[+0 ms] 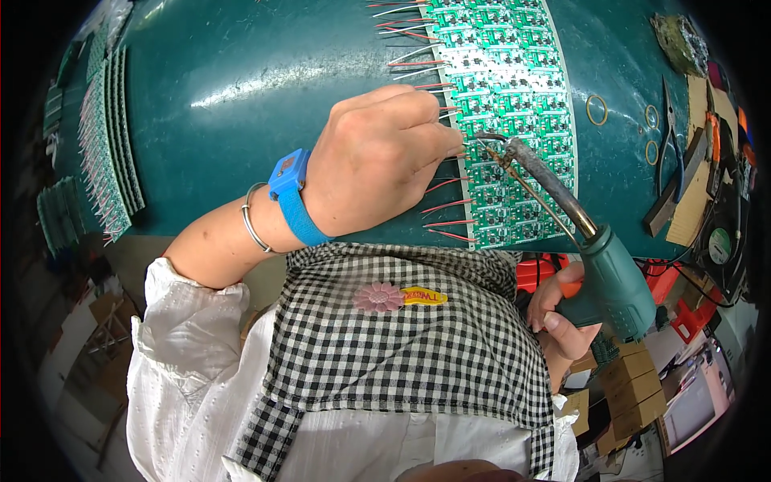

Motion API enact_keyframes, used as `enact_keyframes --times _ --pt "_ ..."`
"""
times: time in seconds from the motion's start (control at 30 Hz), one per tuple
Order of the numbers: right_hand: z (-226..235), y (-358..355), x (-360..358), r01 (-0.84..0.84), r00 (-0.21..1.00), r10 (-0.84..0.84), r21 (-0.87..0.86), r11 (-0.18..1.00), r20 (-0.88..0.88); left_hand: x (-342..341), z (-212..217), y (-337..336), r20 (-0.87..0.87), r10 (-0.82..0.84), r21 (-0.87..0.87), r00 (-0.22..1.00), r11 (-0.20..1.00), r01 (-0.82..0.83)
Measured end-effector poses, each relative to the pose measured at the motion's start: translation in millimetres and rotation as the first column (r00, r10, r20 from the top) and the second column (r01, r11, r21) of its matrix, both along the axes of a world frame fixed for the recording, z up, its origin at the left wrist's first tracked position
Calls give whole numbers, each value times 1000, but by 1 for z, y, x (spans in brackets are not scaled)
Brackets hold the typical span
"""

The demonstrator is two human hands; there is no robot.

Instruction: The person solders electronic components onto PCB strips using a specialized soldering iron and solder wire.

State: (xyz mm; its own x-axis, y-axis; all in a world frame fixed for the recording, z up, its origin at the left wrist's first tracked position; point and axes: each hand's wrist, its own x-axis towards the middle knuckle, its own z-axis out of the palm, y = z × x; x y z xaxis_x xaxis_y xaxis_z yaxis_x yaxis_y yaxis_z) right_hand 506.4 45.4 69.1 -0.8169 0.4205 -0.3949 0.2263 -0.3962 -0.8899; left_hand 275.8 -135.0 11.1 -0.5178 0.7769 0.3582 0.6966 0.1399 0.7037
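Observation:
A long panel of green circuit boards (522,104) lies on the green bench, with short red, black and white wires (450,223) sticking out from its left edge. My left hand (381,157) is closed in a pinch at that edge; a thin wire seems to be between its fingertips, though the fingers mostly hide it. On that wrist are a blue strap and a metal bangle. My right hand (562,313) grips the handle of a green soldering gun (614,273). Its bent tip (491,136) is over the boards, close beside my left fingertips.
Stacked wired board panels (108,153) stand at the far left. Rubber bands (596,110) and pliers (671,132) lie to the right of the panel. Further right are cardboard pieces (689,189), a dark spool (719,245) and tools. Cardboard boxes (630,386) are below the bench at right.

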Motion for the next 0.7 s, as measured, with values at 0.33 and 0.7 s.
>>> enact_keyframes --times 0.33,0.7 --pt "-7 1 10 -21 997 19 16 1000 76 1 0 1 -8 5 14 1000 1000 -5" --pt "1 0 -3 49 999 -49 -5 999 4 2 1 1 -31 4 -2 1000 1000 -4"
